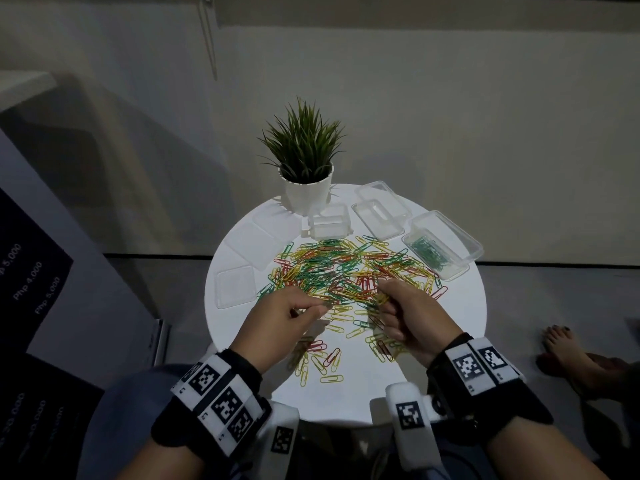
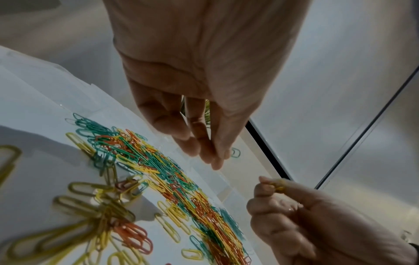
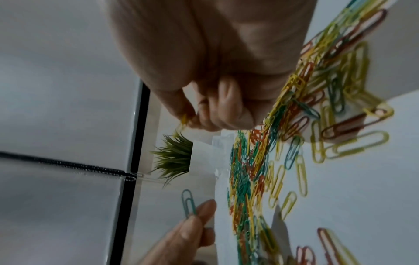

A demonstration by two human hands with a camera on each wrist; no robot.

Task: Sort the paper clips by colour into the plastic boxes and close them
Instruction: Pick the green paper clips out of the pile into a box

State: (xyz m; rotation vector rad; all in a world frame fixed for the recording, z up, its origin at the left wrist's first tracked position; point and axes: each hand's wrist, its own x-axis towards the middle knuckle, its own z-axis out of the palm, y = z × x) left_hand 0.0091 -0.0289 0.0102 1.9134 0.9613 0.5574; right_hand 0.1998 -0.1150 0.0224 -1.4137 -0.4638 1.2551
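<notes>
A mixed pile of green, yellow and red paper clips [image 1: 346,271] covers the middle of the round white table [image 1: 346,400]. My left hand [image 1: 320,308] hovers at the pile's near left edge. It pinches one green clip [image 3: 188,202] between thumb and fingertip, also visible in the left wrist view as a green clip [image 2: 235,152]. My right hand [image 1: 382,303], close beside it on the right, is curled round a small bunch of yellow clips [image 3: 183,120]. A clear plastic box [image 1: 457,268] at the right holds green clips and stands open.
An empty clear box [image 1: 330,221] and another open one [image 1: 377,216] stand behind the pile. Flat clear lids [image 1: 235,285] lie at the left. A potted plant [image 1: 304,161] stands at the table's back. Someone's bare foot [image 1: 568,351] rests on the floor to the right.
</notes>
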